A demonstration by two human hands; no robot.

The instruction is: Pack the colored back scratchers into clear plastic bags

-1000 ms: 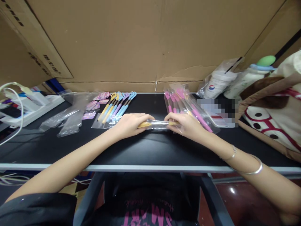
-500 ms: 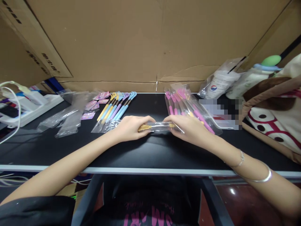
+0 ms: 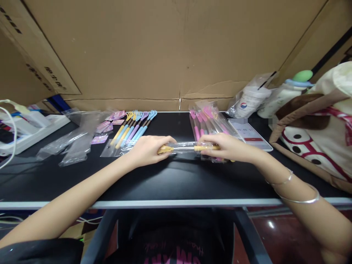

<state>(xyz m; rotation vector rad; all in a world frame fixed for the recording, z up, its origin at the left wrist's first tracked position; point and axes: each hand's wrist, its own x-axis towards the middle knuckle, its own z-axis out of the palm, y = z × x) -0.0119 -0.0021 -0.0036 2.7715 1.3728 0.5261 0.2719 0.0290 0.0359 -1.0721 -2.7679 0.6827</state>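
Observation:
A yellow back scratcher (image 3: pixel 183 148) in a clear plastic sleeve lies crosswise above the desk, its metal rod showing in the middle. My left hand (image 3: pixel 150 149) is closed around its left end, and my right hand (image 3: pixel 224 147) grips the right end through the plastic. Beyond my left hand are several loose back scratchers (image 3: pixel 134 128) in yellow, blue and purple, claws pointing away. Several pink back scratchers (image 3: pixel 202 124) in clear sleeves lie behind my right hand, which partly hides them.
At left are empty plastic sleeves (image 3: pixel 79 135), small pink cards (image 3: pixel 100 139) and a white power strip (image 3: pixel 41 134). A phone (image 3: pixel 261 141), a bagged cup (image 3: pixel 251 101), a bottle (image 3: pixel 286 95) and a cream bag (image 3: pixel 324 135) stand at right. Cardboard (image 3: pixel 165 51) walls the back.
My right hand has shifted its hold toward the right end, and more of the yellow handle now shows. The camera view has tilted slightly. My left hand keeps its grip.

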